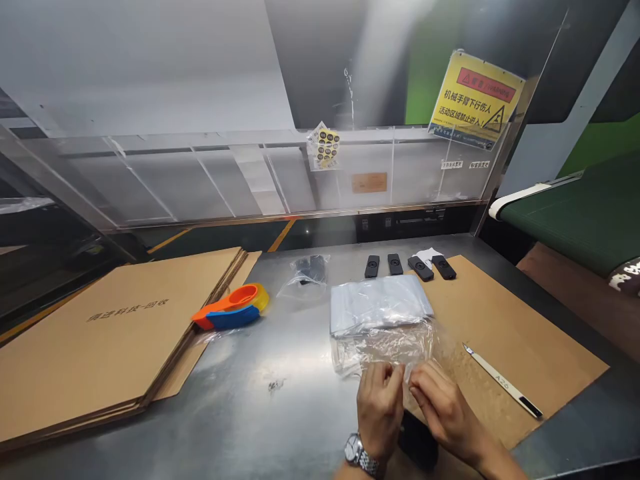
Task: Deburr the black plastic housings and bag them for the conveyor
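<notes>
My left hand (380, 407), with a watch on its wrist, and my right hand (445, 407) are close together at the front of the table. Both are closed in a pinch on a thin clear plastic bag (407, 390), much of it hidden by my fingers. Below them, partly covered, lies a black device (419, 443). Just beyond my fingertips is a pack of whitish plastic bags (380, 303) with crumpled clear film (385, 347) at its near end. Several small black devices (395, 264) lie in a row behind the pack.
Stacked flat cardboard (125, 320) fills the left side, with an orange and blue tape dispenser (233, 308) beside it. A bagged black item (310, 270) lies at the back. On the right, a cardboard sheet (520, 327) carries a white knife-like tool (500, 380). A clear panel (240, 180) stands behind.
</notes>
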### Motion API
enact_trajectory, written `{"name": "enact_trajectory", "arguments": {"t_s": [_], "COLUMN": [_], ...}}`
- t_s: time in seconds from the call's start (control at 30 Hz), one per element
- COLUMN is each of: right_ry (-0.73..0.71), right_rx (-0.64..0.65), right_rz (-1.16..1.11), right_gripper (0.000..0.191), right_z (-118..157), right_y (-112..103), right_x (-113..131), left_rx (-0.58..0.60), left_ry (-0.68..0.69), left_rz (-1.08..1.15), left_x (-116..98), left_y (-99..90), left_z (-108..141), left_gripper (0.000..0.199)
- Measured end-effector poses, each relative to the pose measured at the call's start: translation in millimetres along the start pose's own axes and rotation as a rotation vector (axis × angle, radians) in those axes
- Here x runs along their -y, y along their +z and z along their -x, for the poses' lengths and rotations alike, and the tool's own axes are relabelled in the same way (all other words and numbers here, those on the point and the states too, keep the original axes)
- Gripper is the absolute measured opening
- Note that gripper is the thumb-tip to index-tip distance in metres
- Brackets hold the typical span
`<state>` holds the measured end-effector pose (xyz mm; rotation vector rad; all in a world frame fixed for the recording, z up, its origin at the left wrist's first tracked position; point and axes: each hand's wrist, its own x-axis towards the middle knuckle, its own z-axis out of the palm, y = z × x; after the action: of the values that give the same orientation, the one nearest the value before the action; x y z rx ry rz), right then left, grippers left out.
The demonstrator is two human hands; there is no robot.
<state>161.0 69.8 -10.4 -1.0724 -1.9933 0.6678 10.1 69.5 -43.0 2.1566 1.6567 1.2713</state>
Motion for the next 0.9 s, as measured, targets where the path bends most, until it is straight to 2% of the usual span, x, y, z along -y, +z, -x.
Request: {"name": "enact_trajectory", "arguments": {"t_s": [0.07, 0.17, 0.23, 0.33, 0.4, 0.5, 0.57, 0.63, 0.7, 0.77, 0.83, 0.9], "right_ry": [-0.002, 0.119, 0.231, 0.307, 0.315, 0.310, 0.329, 0.370, 0.421, 0.526, 0.654, 0.715], "right_rx": [-0.004, -0.025, 0.018, 0.071, 0.095, 0.152, 0.225, 0.351, 0.461, 0.508, 0.488, 0.446], "right_rz": [0.074, 0.360, 0.535, 0.590, 0.550, 0.436, 0.227, -0.036, -0.236, -0.376, -0.463, -0.452], "right_gripper": [0.020, 0.025, 0.022, 0.015, 0.018, 0.023, 0.024, 0.025, 0.027, 0.030, 0.033, 0.034], "right_z": [8.0, 29.0, 45.9, 67.5, 77.2, 84.9, 85.8, 84.6, 83.6, 84.6, 88.1, 93.3], "right_y": [3.7, 17.3, 31.0, 45.7, 42.8, 19.3, 1.6, -7.6, -4.5, 7.4, 20.7, 29.7], "right_x": [2.8, -5.1, -15.1, -29.3, -34.1, -30.0, -19.0, -4.3, 8.6, 14.1, 10.9, 2.9], "left_rx": [-0.056, -0.171, -0.238, -0.236, -0.205, -0.174, -0.145, -0.091, -0.012, 0.086, 0.178, 0.245], "left_ry": [0.052, -0.042, -0.107, -0.157, -0.178, -0.239, -0.291, -0.329, -0.345, -0.338, -0.322, -0.313], "left_rz": [-0.031, -0.083, -0.136, -0.197, -0.221, -0.240, -0.236, -0.207, -0.148, -0.064, 0.021, 0.078], "left_x": [9.3, 30.1, 41.8, 50.1, 51.7, 52.5, 51.3, 47.6, 41.7, 35.8, 31.8, 29.8], "left_y": [-10.5, -26.8, -34.0, -36.0, -33.7, -30.7, -30.0, -30.2, -31.7, -35.3, -41.0, -47.3], "left_z": [8.4, 20.1, 29.8, 47.5, 59.0, 69.9, 71.2, 68.6, 64.3, 60.9, 60.2, 62.2], "left_gripper": [0.025, 0.023, 0.022, 0.023, 0.024, 0.027, 0.028, 0.028, 0.027, 0.022, 0.020, 0.021]}}
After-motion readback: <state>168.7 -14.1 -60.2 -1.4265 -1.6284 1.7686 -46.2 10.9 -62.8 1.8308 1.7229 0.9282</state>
